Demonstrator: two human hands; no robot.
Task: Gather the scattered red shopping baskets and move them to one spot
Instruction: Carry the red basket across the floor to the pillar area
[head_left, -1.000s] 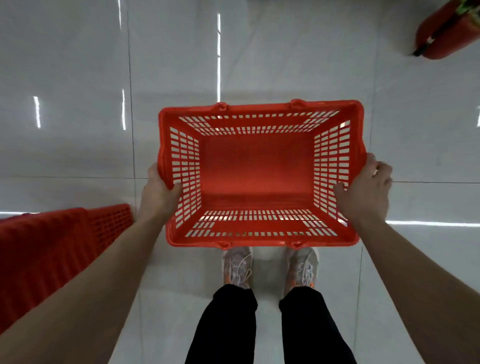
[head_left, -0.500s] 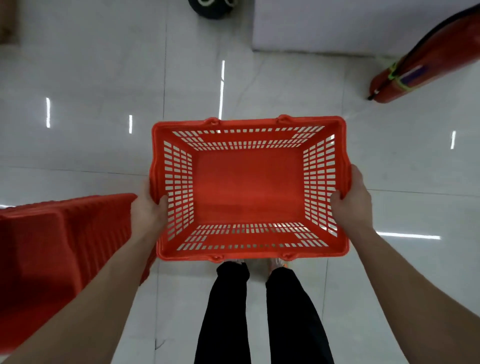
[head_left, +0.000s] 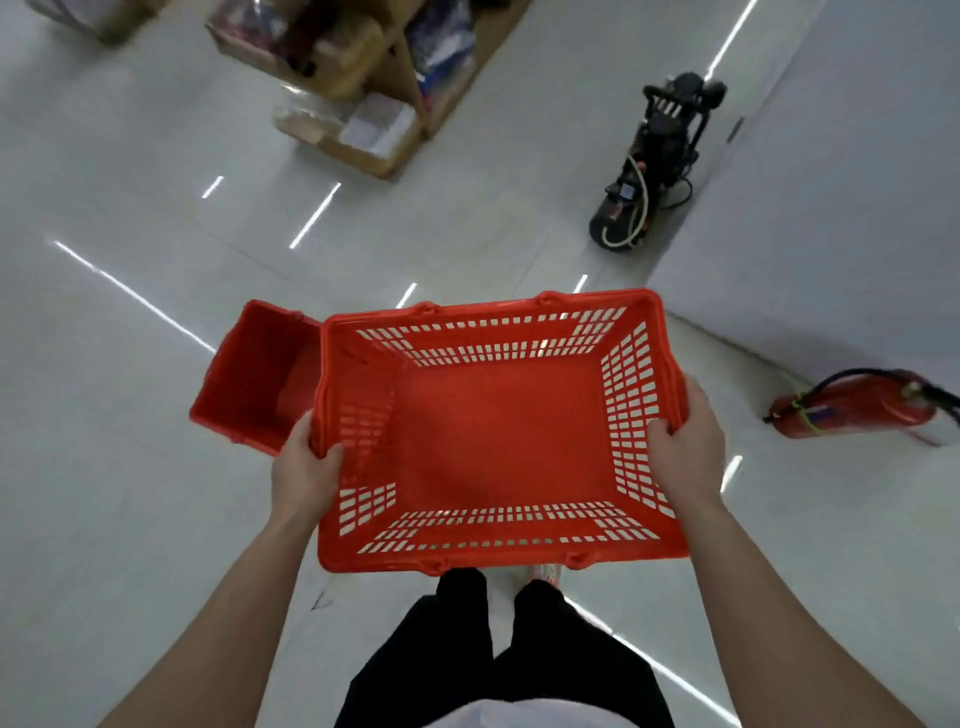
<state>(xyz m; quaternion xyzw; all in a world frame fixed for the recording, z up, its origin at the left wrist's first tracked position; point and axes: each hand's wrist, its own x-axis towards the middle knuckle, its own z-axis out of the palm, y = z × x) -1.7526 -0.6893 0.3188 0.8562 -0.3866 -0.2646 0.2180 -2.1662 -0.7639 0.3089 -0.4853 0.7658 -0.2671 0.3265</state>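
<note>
Two hands, left hand at nine o'clock and right hand at three, clamp the basket rims, a second basket at ten o'clock behind.

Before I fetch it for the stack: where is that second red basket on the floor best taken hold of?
By its top rim, coming from above. The second basket stands upright with its mouth open upward; no handle shows. One hand on each short side, as the left hand and right hand hold the carried basket.
</note>
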